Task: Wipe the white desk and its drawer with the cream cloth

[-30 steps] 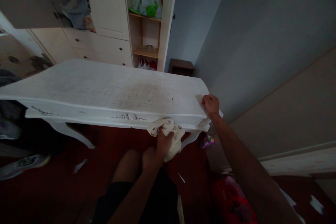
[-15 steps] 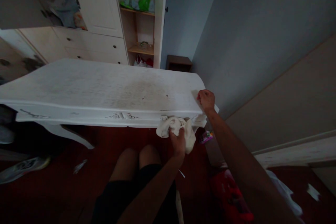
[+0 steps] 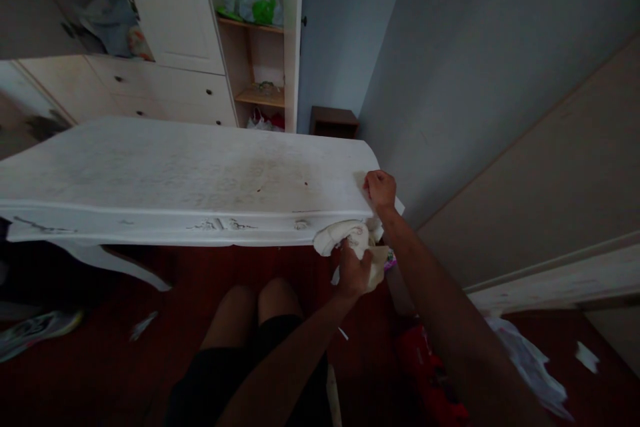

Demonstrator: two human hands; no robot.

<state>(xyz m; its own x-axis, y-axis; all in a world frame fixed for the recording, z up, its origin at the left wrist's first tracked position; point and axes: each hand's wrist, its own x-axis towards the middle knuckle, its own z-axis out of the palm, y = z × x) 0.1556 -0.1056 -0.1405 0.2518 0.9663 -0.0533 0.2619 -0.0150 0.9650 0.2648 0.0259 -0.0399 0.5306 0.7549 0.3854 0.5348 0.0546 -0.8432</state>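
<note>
My left hand [image 3: 353, 272] is closed on a crumpled off-white cloth [image 3: 337, 233], pressed to the front face of a white table [image 3: 200, 153] near its right end. Part of the cloth hangs below the table's edge. On the tabletop's right end rests my right hand [image 3: 381, 188], curled into a fist, with nothing visible in it. Grey smudges and two small dark spots mark the tabletop. Carved trim [image 3: 220, 224] and a rosette knob [image 3: 301, 225] decorate the front, just left of the cloth.
A grey wall [image 3: 475, 80] stands close on the right. Behind the table are a pale wardrobe [image 3: 175, 13] with open shelves and a small brown box-like unit [image 3: 334, 121]. A red bag [image 3: 425, 373], a white plastic bag [image 3: 530, 360] and a shoe [image 3: 40, 333] lie on the floor.
My left hand has moved the cloth rightward along the table's front, uncovering the rosette knob. My right fist stays at the same spot on the tabletop. The view has shifted slightly.
</note>
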